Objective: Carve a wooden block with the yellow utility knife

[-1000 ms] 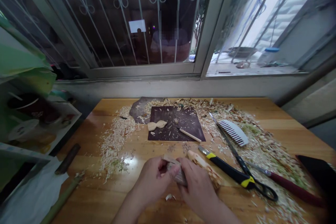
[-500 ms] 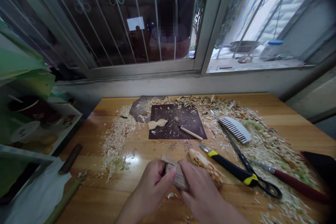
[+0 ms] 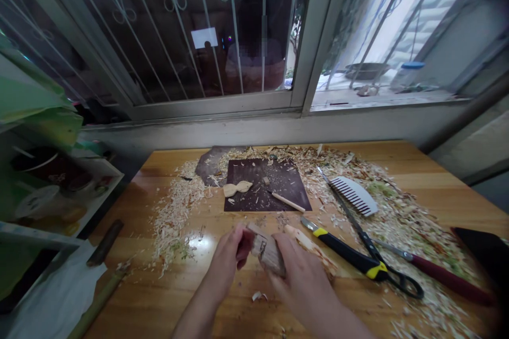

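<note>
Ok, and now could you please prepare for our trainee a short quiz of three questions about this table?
1. What does the right hand grip?
2. True or false: the white comb lies under the right hand.
3. Choose: the pale-handled carving tool lies on (a) a plate, (b) a dark mat, (c) a towel.

Key: 1. A wooden block. 2. False; it lies among wood shavings. 3. b.

A wooden bench [image 3: 421,180] stood against a pale wall [image 3: 191,135], beneath a grey-framed sliding window [image 3: 222,99]. Barred grilles [image 3: 201,21] with curled ornaments showed behind its dark glass, which reflected a bright rectangle [image 3: 204,38]. Daylight showed at right, above a pale sill [image 3: 382,103]. A white-edged shelf [image 3: 115,174] stood at left, and light glared on the bench top.
</note>
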`<state>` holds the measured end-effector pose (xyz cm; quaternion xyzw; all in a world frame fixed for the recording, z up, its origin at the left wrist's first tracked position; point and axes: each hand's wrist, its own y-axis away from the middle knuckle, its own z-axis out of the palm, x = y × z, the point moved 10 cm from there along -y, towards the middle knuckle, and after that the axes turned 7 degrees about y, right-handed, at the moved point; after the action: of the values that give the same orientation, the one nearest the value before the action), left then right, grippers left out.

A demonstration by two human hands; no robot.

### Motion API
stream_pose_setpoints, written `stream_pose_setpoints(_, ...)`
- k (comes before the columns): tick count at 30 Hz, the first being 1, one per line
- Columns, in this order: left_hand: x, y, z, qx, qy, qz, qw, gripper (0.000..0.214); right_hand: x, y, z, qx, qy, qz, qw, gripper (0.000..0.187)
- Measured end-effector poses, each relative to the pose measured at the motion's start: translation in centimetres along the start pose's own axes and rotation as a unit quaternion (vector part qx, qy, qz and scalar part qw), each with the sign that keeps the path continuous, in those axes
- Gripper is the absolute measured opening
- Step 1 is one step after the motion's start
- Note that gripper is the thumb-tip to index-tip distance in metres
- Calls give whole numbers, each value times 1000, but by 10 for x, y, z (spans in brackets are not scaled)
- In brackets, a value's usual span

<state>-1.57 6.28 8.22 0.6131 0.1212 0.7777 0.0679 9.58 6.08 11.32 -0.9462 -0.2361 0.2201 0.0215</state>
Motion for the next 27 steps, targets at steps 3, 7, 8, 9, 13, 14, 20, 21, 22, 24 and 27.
stream_pose_setpoints(3, 0, -4, -20, 63, -5, 18, 998, 40, 1, 1, 0, 14, 33, 0, 999, 18)
stream_pose_setpoints(7, 4, -7, -34, 95, -53, 69, 992, 26, 7, 1, 7, 23, 55, 10, 998, 23)
stream_pose_setpoints(8, 5, -8, -36, 100, -66, 78, 990, 28, 8, 1, 10, 24, 53, 10, 998, 25)
stream_pose_setpoints(9, 5, -8, -37, 102, -81, 86, 988, 29, 10, 1, 12, 23, 50, 10, 998, 27)
stream_pose_setpoints(13, 12, -7, -33, 91, -157, 127, 975, 32, 17, 1, 21, 14, 36, 18, 999, 33)
stream_pose_setpoints(14, 13, -6, -33, 94, -165, 135, 973, 33, 19, 1, 23, 12, 30, 25, 999, 34)
stream_pose_setpoints(20, 14, -2, -28, 98, -158, 138, 973, 22, 30, 2, 29, -16, -63, 60, 996, 29)
stream_pose_setpoints(21, 15, -2, -26, 91, -160, 147, 972, 18, 30, 2, 32, -29, -96, 65, 993, 28)
stream_pose_setpoints(22, 16, -2, -24, 85, -162, 153, 971, 22, 30, 2, 35, -47, -142, 69, 986, 27)
stream_pose_setpoints(24, 16, -2, -22, 81, -160, 156, 971, 27, 25, 3, 45, -97, -273, 76, 954, 29)
stream_pose_setpoints(27, 14, -2, -20, 80, -141, 141, 977, 20, 17, 10, 67, -198, -499, 138, 832, 35)
